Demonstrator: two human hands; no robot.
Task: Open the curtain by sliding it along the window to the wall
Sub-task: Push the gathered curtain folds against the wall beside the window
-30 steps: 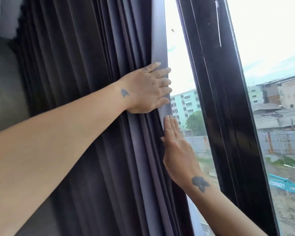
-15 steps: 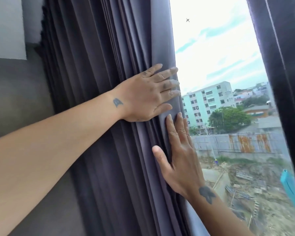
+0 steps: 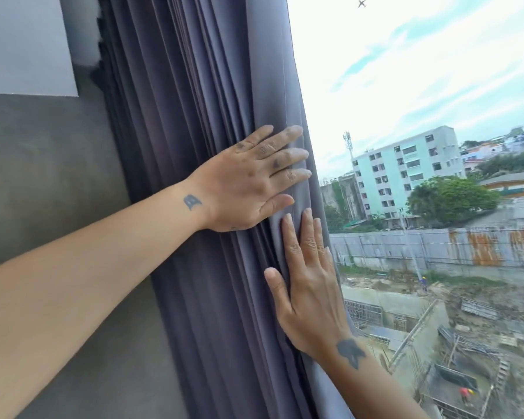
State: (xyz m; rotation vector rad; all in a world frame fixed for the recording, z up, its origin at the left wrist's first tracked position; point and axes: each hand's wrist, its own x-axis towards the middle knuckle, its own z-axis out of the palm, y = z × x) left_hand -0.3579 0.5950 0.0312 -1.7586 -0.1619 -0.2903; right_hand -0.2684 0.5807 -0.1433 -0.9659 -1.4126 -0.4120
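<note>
1. The curtain (image 3: 200,146), a grey-purple pleated drape, hung bunched in tight vertical folds between the grey wall (image 3: 43,182) and the window glass (image 3: 406,86), its dark far folds lying against the wall at the upper left.
2. The left hand (image 3: 248,189) lay flat on the gathered fabric, palm down, fingers spread a little and straight. It gripped nothing; the fingertips (image 3: 300,173) reached the curtain's free edge, just where cloth gave way to daylight.
3. The left thumb pressed into a fold directly under those fingers, and a small dark tattoo sat on that wrist.
4. The right hand (image 3: 309,285) lay just below the left, palm against the same outer folds, fingers close together and pointing upward. Its fingertips (image 3: 307,214) came almost to the left thumb, with a sliver of fabric between.
5. The right thumb stood out to the side, resting on a pleat left of its own fingers. This hand too was flat, clasping nothing. A darker tattoo marked its wrist.
6. Beyond the fingers of both hands, on the glass side, the window was uncovered: pale cloudy sky, a mint-green apartment block (image 3: 406,173), a rust-streaked fence (image 3: 466,246) and a construction site (image 3: 436,343) below.
7. On the wrist side of the left hand, the curtain's folds ran on to the wall, where a lighter grey panel (image 3: 22,43) sat above the darker surface.
</note>
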